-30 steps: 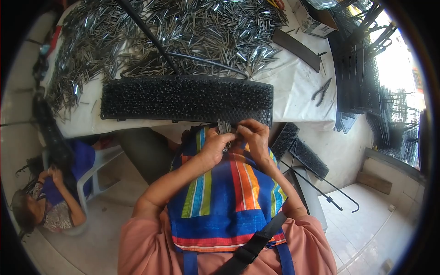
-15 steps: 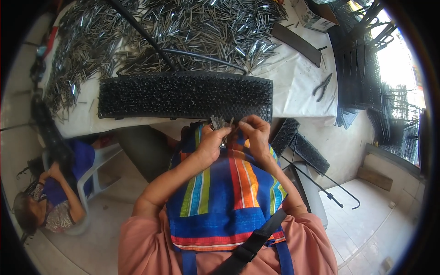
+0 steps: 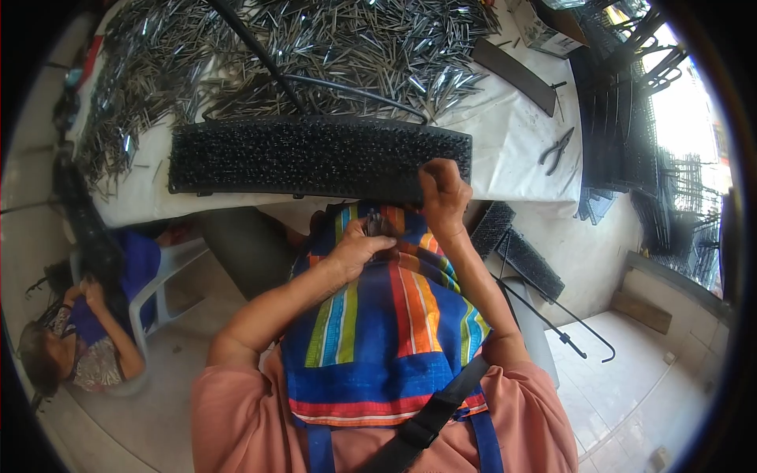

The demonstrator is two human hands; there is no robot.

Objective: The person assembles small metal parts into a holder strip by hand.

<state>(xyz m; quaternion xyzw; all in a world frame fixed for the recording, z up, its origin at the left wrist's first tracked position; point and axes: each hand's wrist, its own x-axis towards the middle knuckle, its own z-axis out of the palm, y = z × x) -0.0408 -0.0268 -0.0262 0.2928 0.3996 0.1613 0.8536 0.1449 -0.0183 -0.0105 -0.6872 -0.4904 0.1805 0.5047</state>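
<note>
A long black spiked mat point(image 3: 300, 158) lies along the near edge of the white-covered table point(image 3: 512, 142). My right hand point(image 3: 443, 193) rests on the mat's right end, fingers pinched at its surface. My left hand point(image 3: 361, 246) is lower, over my striped apron point(image 3: 378, 315), closed on a small bundle of metal pins point(image 3: 378, 225). A big heap of loose metal pins point(image 3: 300, 47) covers the table behind the mat.
Pliers point(image 3: 556, 148) lie at the table's right side by a dark strip point(image 3: 512, 72). More black mats point(image 3: 516, 248) and bent rods point(image 3: 552, 319) lie on the floor to the right. A person point(image 3: 79, 339) sits at lower left by a white plastic chair point(image 3: 158, 292).
Both hands were together at the mat's near edge. My right hand has gone up onto the mat's right end, and my left hand has dropped toward the apron with the pins.
</note>
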